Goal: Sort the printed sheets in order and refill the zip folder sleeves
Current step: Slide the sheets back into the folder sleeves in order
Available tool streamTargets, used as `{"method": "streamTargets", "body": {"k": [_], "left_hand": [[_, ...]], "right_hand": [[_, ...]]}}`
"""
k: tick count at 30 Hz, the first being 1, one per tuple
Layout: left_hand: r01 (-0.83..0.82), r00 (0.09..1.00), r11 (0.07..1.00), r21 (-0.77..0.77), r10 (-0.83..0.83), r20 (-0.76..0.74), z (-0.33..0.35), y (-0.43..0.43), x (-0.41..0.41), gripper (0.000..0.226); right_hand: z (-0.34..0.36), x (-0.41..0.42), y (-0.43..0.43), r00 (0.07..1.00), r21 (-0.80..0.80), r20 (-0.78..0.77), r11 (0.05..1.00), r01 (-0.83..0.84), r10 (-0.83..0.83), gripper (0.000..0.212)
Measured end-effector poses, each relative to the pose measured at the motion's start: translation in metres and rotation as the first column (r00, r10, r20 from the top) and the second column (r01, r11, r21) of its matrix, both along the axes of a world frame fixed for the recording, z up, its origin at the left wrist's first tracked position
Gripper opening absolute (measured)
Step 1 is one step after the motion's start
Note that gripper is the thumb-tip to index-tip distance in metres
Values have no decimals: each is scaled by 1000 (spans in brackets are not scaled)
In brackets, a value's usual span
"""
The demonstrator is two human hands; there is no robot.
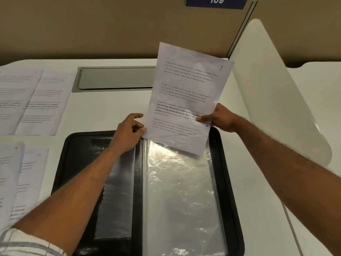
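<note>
A black zip folder (227,174) lies open on the desk in front of me, with a clear plastic sleeve (180,196) spread over its right half. A printed sheet (188,89) stands nearly upright above the sleeve's top, and its lower end sits inside the sleeve's mouth. My right hand (219,118) pinches the sheet's right edge, thumb on the printed face. My left hand (129,132) pinches the top left corner of the sleeve beside the sheet's lower left corner.
Several printed sheets (35,100) lie spread at the far left, and others marked 9 and 10 (20,178) lie at the near left. A grey recessed cable tray (114,78) sits behind the folder. A white divider panel (273,85) rises on the right.
</note>
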State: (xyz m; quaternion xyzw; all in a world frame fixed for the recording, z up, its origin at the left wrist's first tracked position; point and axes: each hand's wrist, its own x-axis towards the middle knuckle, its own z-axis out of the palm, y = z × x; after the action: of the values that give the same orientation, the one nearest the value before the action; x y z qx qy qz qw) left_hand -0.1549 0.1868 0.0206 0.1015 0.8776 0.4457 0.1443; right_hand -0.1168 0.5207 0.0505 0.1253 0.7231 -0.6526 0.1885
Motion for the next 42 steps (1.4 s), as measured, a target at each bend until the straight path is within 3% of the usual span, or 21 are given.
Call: {"method": "streamTargets", "body": {"k": [10,19,24,30,42], "left_hand": [[-12,995,1000,-3,12,100,-2,4,-6,50],[104,976,993,-59,-90,197,5,8,-15,47],[81,992,992,-92,-71,107,1,7,-14,48],[5,999,997,-82,-2,40,-1,7,-5,53],[-32,987,998,-56,41,158,6,1,-10,54]], "right_hand": [[-1,-5,4,999,69,20,997,-27,26,53],[-7,-6,6,999,76,48,997,-24,20,52],[-6,-8,5,999,75,50,997,18,-22,50],[-7,-9,-9,980,49,-56,980,192,-190,35],[-5,-15,2,997,146,-48,987,61,-54,44]]}}
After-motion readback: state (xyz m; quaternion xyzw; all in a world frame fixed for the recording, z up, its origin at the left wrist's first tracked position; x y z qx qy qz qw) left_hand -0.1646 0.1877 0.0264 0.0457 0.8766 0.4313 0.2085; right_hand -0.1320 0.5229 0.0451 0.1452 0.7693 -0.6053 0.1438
